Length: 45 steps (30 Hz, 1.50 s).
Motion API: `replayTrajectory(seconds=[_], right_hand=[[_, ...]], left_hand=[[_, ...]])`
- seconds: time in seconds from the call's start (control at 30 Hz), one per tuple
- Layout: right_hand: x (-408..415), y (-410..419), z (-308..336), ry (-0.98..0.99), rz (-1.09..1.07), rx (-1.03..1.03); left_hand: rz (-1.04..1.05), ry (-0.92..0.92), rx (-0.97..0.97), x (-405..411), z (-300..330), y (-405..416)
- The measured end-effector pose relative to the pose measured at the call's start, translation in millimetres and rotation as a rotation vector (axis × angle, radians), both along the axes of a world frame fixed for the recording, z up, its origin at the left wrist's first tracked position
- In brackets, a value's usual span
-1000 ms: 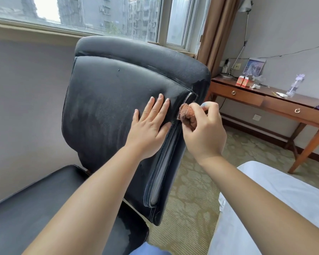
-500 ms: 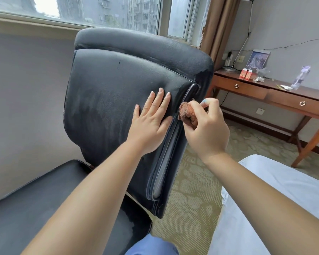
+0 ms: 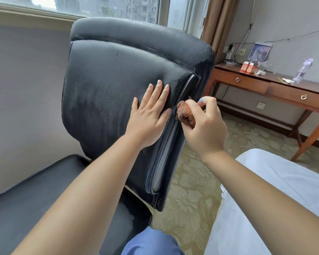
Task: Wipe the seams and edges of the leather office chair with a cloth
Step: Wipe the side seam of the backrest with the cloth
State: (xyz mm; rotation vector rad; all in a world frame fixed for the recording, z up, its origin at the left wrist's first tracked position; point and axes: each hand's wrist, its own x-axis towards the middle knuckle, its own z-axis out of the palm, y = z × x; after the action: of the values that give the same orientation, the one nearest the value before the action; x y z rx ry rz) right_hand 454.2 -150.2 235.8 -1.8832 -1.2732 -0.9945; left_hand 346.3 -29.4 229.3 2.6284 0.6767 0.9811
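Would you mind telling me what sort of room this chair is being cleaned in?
Probably a hotel room or bedroom: a white-sheeted bed sits beside the chair, a wooden desk with drawers stands along the wall, and patterned carpet covers the floor.

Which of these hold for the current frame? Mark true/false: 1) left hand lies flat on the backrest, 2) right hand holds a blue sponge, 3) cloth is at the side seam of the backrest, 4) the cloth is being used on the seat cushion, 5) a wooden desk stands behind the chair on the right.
1) True. The left hand lies flat, fingers straight, on the chair backrest.
2) False. The right hand grips a bunched reddish-brown cloth.
3) True. The cloth sits against the side seam beside the left hand.
4) False. The seat cushion is untouched; the cloth is up at the backrest edge.
5) True. The wooden desk stands against the wall there.
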Motion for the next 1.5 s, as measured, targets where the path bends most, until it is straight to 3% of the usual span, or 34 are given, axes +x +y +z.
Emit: replayTrajectory(seconds=[0.33,0.6,0.83,1.1,1.3,1.5], right_hand=[[3,1,24,-0.042,-0.035,0.027],[-4,-4,-16,0.020,0.021,-0.040],[-2,-2,4,0.021,-0.015,0.054],[-8,-7,-27,0.007,0.021,-0.068],[-4,-4,-5,-0.004,0.006,0.002],[-9,-7,-29,0.013,0.013,-0.060]], left_hand=[[0.009,-0.006,0.000,-1,1,-2],[0.006,-0.001,-0.033,-7,-11,-4],[0.021,-0.008,-0.072,-10,-17,-8],[0.030,-0.005,-0.064,-10,-15,-8],[0.040,0.006,-0.068,-10,-15,-9],[0.035,0.008,-0.060,-11,-14,-8]])
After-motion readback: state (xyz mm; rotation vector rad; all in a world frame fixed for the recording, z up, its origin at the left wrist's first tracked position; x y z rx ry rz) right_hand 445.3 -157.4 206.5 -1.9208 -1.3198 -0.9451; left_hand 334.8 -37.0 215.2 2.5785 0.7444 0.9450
